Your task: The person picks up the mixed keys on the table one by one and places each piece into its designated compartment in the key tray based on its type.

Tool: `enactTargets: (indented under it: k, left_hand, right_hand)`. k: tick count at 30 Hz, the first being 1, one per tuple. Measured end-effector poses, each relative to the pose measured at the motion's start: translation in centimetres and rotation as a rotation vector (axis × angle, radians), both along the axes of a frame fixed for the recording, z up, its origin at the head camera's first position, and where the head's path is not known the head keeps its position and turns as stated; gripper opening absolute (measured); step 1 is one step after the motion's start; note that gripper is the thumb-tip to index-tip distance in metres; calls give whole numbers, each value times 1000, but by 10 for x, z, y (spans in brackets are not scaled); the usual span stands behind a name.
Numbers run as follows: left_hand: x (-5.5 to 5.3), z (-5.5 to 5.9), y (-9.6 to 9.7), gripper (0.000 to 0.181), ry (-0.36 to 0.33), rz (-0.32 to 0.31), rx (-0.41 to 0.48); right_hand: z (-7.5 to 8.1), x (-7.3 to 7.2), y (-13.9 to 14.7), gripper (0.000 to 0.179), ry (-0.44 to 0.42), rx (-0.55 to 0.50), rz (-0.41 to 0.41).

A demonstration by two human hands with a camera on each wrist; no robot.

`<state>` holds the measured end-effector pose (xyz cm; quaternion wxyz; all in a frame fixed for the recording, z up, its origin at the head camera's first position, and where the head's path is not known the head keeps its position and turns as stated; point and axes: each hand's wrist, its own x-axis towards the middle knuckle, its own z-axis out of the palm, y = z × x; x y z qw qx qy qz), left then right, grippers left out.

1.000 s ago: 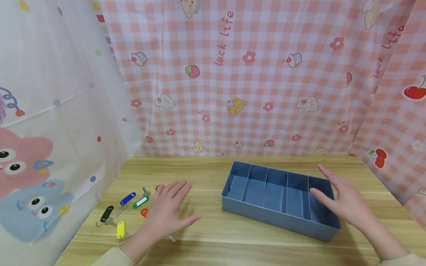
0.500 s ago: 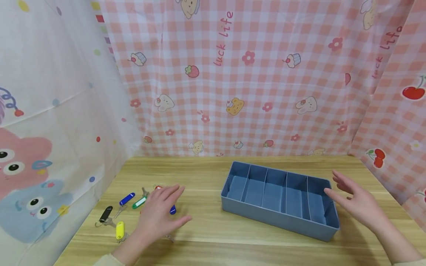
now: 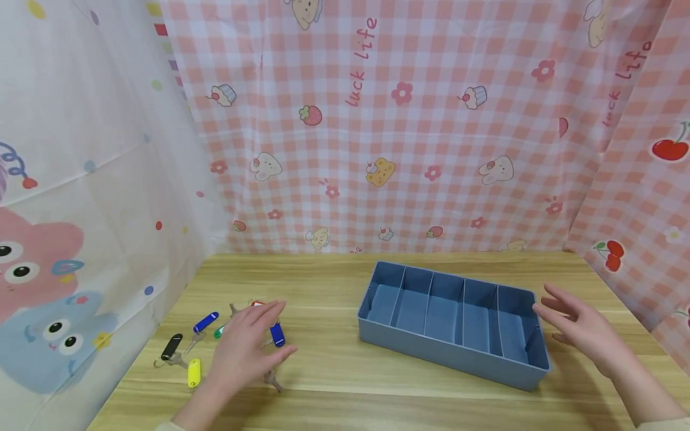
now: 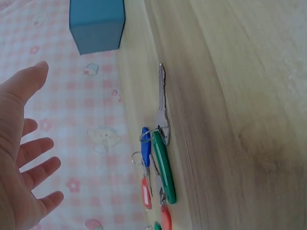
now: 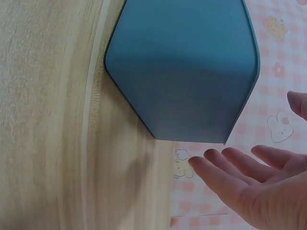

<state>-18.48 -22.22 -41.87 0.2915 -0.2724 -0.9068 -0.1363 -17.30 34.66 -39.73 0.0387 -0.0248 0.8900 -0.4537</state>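
Note:
My left hand (image 3: 242, 350) hovers over a group of keys with coloured tags, its fingers spread and holding nothing. Near its fingers lie a blue key tag (image 3: 277, 334) and a red key tag (image 3: 257, 303). In the left wrist view a key (image 4: 162, 103) with a green tag (image 4: 164, 167) shows below the hand. A blue-grey divided box (image 3: 453, 359) stands at the right, its compartments bare inside. My right hand (image 3: 582, 329) is beside the box's right end, fingers relaxed, thumb and fingertips close to the rim, with nothing held.
Left of the left hand lie another blue tag (image 3: 206, 322), a black tag (image 3: 172, 346) and a yellow tag (image 3: 194, 372), each with a key. They rest on a wooden table (image 3: 334, 281). Pink checked cloth (image 3: 334, 143) hangs behind; a white printed cloth (image 3: 124, 209) hangs at the left.
My left hand has drifted left and toward me, uncovering the blue tag near its fingers. My right hand has moved right, from over the box's end to beside it. The box stays put.

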Motion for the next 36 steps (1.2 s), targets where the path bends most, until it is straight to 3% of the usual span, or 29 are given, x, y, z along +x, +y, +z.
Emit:
enactTargets:
  k: [14,21,30,36]
  left_hand:
    - [2,-2,-22,74,7,-26,123]
    - [5,-3,-30,77,-29,34,128]
    - [8,-6,-39,77,-52,96,179]
    - [9,-7,-47,74,-84,128,205]
  right_hand:
    - [-8,-10,7,78,-235,-215,2]
    - [-11,-15,11,77,-322,-271,4]
    - [-20,-17,15,77,-309,-346,27]
    - [-23,-18,15,76,-290,-328,40]
